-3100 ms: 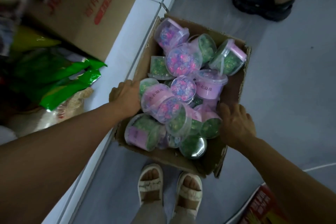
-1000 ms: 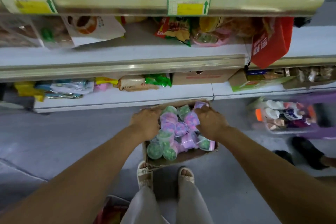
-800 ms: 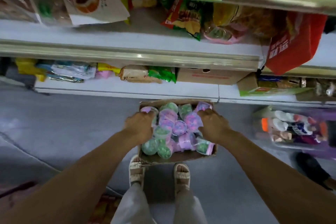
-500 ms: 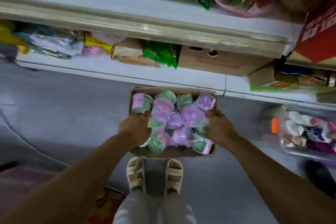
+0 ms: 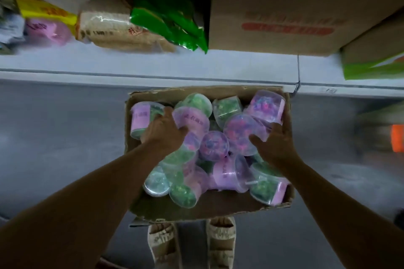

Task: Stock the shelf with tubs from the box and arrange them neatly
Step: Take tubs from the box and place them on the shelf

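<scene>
Both my hands are down in the box of tubs, in front of the bottom shelf.

The torn brown cardboard box [image 5: 196,207] sits on the grey floor, touching the white shelf [image 5: 153,65] edge, heaped with round clear plastic tubs [image 5: 240,135] banded in pink labels, filled green or pink-purple. My left hand [image 5: 164,133] curls round a pink-labelled tub [image 5: 190,120] at the upper left; the print blurs. My right hand [image 5: 275,146] lies with its fingers apart against a pink-purple tub. Green foil bags [image 5: 170,15] and a carton [image 5: 284,13] occupy the shelf.
</scene>
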Demonstrator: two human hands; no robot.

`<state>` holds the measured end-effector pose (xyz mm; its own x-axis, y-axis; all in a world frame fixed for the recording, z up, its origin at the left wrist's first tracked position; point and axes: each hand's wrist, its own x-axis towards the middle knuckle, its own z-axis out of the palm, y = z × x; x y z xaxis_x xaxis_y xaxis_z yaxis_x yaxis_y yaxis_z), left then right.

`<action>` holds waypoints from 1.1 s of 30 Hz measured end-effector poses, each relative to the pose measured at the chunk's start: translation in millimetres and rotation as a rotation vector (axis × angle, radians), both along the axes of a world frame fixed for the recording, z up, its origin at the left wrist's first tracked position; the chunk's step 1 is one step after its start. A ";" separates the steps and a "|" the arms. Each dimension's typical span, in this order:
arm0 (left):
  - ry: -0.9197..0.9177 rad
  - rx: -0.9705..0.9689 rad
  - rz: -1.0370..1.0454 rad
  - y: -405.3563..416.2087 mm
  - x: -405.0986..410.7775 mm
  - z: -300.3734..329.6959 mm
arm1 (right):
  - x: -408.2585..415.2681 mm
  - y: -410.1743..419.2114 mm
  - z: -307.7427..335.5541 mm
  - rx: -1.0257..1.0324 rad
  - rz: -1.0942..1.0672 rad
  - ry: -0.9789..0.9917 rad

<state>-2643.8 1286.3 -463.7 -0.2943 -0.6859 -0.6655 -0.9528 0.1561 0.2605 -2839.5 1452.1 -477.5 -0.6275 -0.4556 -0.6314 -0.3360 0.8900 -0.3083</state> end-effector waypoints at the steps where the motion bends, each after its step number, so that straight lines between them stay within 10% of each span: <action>1: 0.005 0.008 0.033 -2.5 -1.3 -10.4 | -0.7 -2.3 -12.9 0.017 -0.075 -0.009; 15: 0.244 0.256 0.367 -5.0 -6.4 -51.7 | 2.9 -21.6 -43.2 0.166 -0.270 0.018; 26: 0.416 -0.047 0.113 7.3 44.5 -28.1 | 57.8 -1.9 -33.1 -0.352 0.320 0.433; 33: 0.542 0.097 0.463 30.4 48.4 -31.6 | 80.6 -3.8 -22.5 -0.478 0.096 -0.048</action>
